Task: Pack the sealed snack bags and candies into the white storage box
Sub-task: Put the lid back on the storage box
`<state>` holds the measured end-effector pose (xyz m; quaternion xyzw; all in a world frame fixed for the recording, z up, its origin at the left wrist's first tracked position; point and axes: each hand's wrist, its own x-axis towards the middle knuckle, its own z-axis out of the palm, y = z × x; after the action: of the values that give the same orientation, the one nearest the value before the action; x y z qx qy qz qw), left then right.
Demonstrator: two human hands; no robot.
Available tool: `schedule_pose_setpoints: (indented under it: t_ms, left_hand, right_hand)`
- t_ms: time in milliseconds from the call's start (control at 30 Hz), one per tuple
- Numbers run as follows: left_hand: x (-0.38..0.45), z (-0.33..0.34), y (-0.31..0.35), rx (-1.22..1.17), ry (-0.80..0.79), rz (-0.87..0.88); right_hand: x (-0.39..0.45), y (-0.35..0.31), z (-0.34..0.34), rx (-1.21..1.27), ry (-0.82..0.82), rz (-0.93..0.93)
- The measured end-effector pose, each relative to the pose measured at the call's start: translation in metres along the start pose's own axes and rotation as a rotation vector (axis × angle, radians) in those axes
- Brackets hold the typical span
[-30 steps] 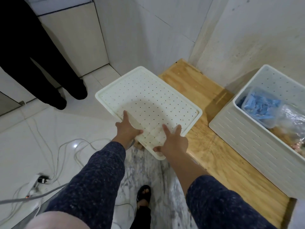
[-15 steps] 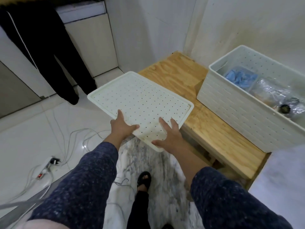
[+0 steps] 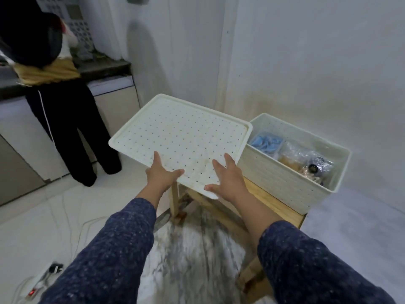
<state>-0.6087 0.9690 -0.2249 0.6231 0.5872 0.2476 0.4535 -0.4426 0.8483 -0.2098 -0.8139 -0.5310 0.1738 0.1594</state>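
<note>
Right now I'm holding the white perforated lid with both hands at its near edge. My left hand grips the near-left part, thumb on top and the rest of the fingers hidden under the lid. My right hand grips the near-right corner, fingers spread on the top face, thumb along the near edge. The lid is up in the air, roughly level, tilted a bit, and its right edge sits just beside and slightly over the left rim of the white storage box.

The box stands open on the wooden bench, against the wall. Inside it: a clear bag of blue candies at the left end, a clear snack bag with tan pieces in the middle, more clear bags at the right end, contents too small to tell.

Another person in black trousers stands at a counter at the far left. White cables and a power strip lie on the floor at the lower left.
</note>
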Motion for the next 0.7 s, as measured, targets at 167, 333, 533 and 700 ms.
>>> schedule_pose_setpoints:
  t_ms: [167, 333, 533, 700]
  left_hand:
    - [0.004, 0.027, 0.054, -0.01, -0.07, 0.112]
    - [0.002, 0.083, 0.102, 0.026, -0.182, 0.215]
    - [-0.013, 0.167, 0.132, 0.021, -0.345, 0.22]
    - [-0.029, 0.236, 0.143, 0.104, -0.38, 0.22]
  right_hand:
    - [0.0, 0.023, -0.045, -0.041, 0.104, 0.059]
    - [-0.009, 0.068, -0.083, -0.059, 0.2, 0.168]
    - [-0.031, 0.14, -0.117, -0.086, 0.228, 0.305]
    - [-0.041, 0.205, -0.13, -0.076, 0.187, 0.38]
